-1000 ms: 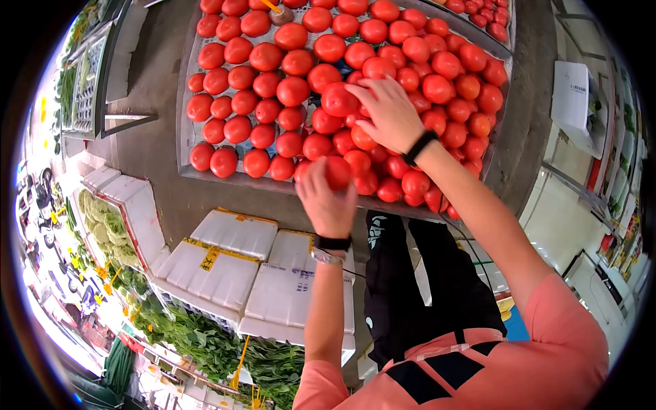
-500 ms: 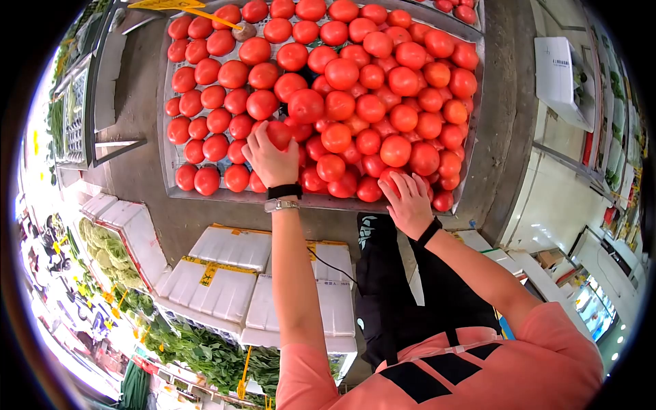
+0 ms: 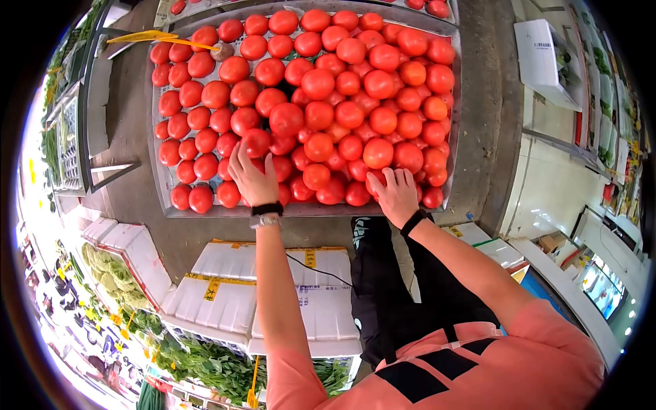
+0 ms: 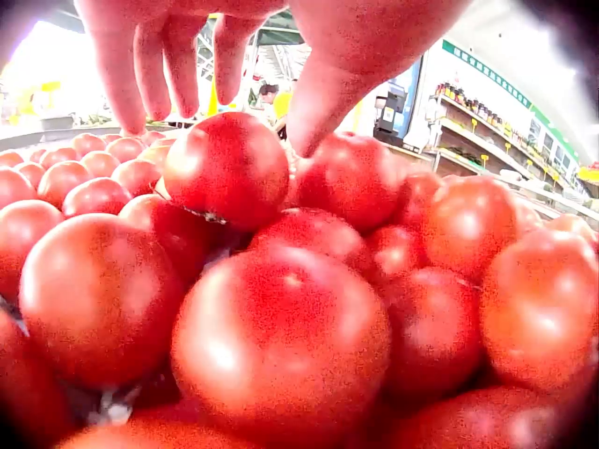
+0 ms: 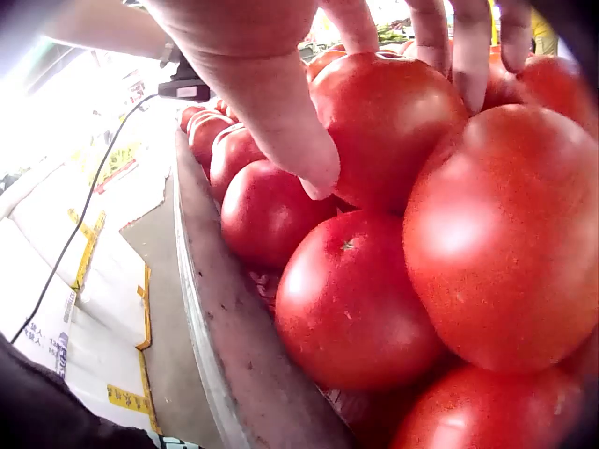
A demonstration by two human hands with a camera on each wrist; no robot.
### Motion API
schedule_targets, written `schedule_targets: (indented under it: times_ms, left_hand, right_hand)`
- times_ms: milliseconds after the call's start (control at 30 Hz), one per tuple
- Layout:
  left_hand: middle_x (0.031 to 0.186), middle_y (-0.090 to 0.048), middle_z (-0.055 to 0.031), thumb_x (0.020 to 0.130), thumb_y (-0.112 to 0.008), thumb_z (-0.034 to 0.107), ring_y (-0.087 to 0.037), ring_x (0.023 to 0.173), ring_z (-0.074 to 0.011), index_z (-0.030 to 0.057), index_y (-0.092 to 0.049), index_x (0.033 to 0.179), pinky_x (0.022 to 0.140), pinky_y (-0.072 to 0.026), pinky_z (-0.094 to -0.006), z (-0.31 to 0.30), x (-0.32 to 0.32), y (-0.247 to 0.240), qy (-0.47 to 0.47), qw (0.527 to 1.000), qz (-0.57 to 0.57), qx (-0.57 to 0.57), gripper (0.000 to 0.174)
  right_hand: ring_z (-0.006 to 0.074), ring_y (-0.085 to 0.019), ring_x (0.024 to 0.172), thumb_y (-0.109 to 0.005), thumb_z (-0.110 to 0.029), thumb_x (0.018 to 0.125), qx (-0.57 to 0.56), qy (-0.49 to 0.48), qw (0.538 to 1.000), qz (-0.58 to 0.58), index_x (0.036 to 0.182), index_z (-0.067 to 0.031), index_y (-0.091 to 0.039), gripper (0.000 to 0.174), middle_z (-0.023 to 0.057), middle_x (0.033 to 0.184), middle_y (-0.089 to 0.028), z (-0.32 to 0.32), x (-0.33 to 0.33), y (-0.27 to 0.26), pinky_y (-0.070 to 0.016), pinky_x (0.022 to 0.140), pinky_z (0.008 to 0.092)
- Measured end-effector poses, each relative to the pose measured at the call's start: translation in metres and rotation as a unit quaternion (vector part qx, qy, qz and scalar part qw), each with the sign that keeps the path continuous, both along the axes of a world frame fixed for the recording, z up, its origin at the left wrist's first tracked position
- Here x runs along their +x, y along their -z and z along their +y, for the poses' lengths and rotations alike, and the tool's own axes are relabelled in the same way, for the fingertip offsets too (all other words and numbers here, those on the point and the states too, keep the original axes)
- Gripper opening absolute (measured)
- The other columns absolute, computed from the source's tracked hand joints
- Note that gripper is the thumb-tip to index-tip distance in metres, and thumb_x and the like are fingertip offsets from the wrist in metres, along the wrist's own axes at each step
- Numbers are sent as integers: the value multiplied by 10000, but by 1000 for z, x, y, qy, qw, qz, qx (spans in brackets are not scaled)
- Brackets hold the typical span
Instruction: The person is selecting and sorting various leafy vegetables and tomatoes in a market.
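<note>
Red tomatoes cover a shallow tray (image 3: 205,213) in front of me. My left hand (image 3: 251,179) is at the near side, left of the middle, with loosely spread fingers. In the left wrist view its fingers (image 4: 178,70) hang over and behind one tomato (image 4: 227,171), the thumb just to that tomato's right. My right hand (image 3: 398,198) is near the tray's front edge on the right. In the right wrist view its thumb lies against the near side of a tomato (image 5: 388,131) on the heap, while its fingers reach over the far side.
Tomatoes are heaped on the right and lie in a flatter layer on the left. A yellow tag (image 3: 147,36) stands at the far left. White foam boxes (image 3: 219,304) and leafy greens (image 3: 212,369) are at the lower left. A cable (image 3: 321,270) runs over the boxes.
My left hand moved left with a tomato, then backed slightly off it. My right hand came from the middle of the heap to the front edge. The head view shifted.
</note>
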State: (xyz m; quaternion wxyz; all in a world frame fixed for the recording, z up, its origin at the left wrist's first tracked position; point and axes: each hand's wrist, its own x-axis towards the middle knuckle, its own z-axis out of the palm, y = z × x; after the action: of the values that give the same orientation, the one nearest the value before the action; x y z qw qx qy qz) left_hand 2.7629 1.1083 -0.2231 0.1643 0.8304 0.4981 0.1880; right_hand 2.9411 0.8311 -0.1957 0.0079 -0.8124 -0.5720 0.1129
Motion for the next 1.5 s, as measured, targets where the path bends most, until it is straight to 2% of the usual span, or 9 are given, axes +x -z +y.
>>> schedule_targets:
  times_ms: [300, 400, 533, 633, 733, 833, 900, 1167, 1500]
  left_hand:
    - [1349, -604, -167, 883, -776, 186, -553, 1233, -396, 46, -589, 1363, 1067, -440, -503, -115, -6, -6, 52, 991, -52, -108, 534]
    - [1362, -594, -166, 862, -800, 214, -552, 1231, -389, 56, -573, 1388, 1065, -445, -497, -129, -3, 1, 41, 989, -58, -131, 594]
    - [1362, -591, -148, 826, -825, 213, -556, 1226, -376, 77, -556, 1405, 1057, -449, -490, -131, -1, 2, 26, 988, -51, -142, 653]
    - [1358, -595, -143, 774, -865, 217, -565, 1227, -375, 91, -555, 1400, 1055, -458, -484, -128, 4, 5, 16, 987, -36, -155, 710]
    - [1343, -600, -134, 735, -889, 224, -574, 1221, -370, 103, -554, 1396, 1047, -467, -476, -121, 9, 5, 17, 985, -20, -170, 750]
    - [1313, -602, -120, 716, -889, 235, -577, 1210, -355, 112, -560, 1382, 1019, -473, -468, -116, 15, 0, 13, 982, 9, -187, 752]
    - [1281, -607, -112, 706, -885, 241, -583, 1195, -352, 101, -568, 1349, 1008, -477, -466, -114, 16, -1, 12, 980, 13, -197, 731]
    - [1193, -618, -190, 714, -921, 223, -633, 1058, -364, 18, -545, 1292, 915, -540, -457, -101, -14, -14, -87, 974, -104, -181, 720]
    - [1177, -682, -196, 858, -857, 287, -676, 1040, -289, 37, -569, 1324, 912, -558, -402, -48, -23, -4, -45, 979, -134, -145, 602]
  right_hand:
    - [284, -586, 1161, -840, -164, 717, 130, 75, 968, 201, 1323, -136, -605, 650, 112, 1290, -583, 6, 14, -34, -426, 1067, 452]
    - [246, -589, 1257, -828, -179, 819, 157, 271, 777, 546, 1382, -107, -562, 627, 116, 1368, -589, 7, 20, -33, -454, 1099, 425]
    - [271, -567, 1341, -688, -262, 982, 158, 320, 208, 911, 1492, -4, -433, 626, 151, 1450, -560, 12, 45, -36, -480, 1109, 445]
    - [295, -559, 1352, -694, -314, 979, 163, 275, 178, 931, 1495, -11, -430, 654, 158, 1439, -569, 34, 48, -41, -483, 1104, 468]
    - [308, -572, 1327, -689, -280, 978, 205, 297, 378, 853, 1471, 4, -454, 616, 156, 1413, -587, 48, 43, -30, -481, 1102, 467]
    - [322, -592, 1273, -781, -229, 870, 152, 180, 795, 559, 1369, -66, -567, 567, 144, 1324, -621, 70, 42, -57, -472, 1100, 448]
    - [337, -610, 1191, -851, -198, 733, 161, 87, 922, 342, 1310, -121, -614, 628, 135, 1241, -626, 73, 38, -56, -482, 1057, 440]
    - [271, -544, 1048, -791, -243, 741, 52, -152, 983, 93, 1300, -108, -645, 594, 91, 1146, -580, 72, -3, -21, -432, 991, 436]
    - [288, -522, 1233, -815, -207, 714, 26, -126, 986, 105, 1358, -116, -614, 681, 105, 1297, -574, 76, -13, -15, -327, 1190, 518]
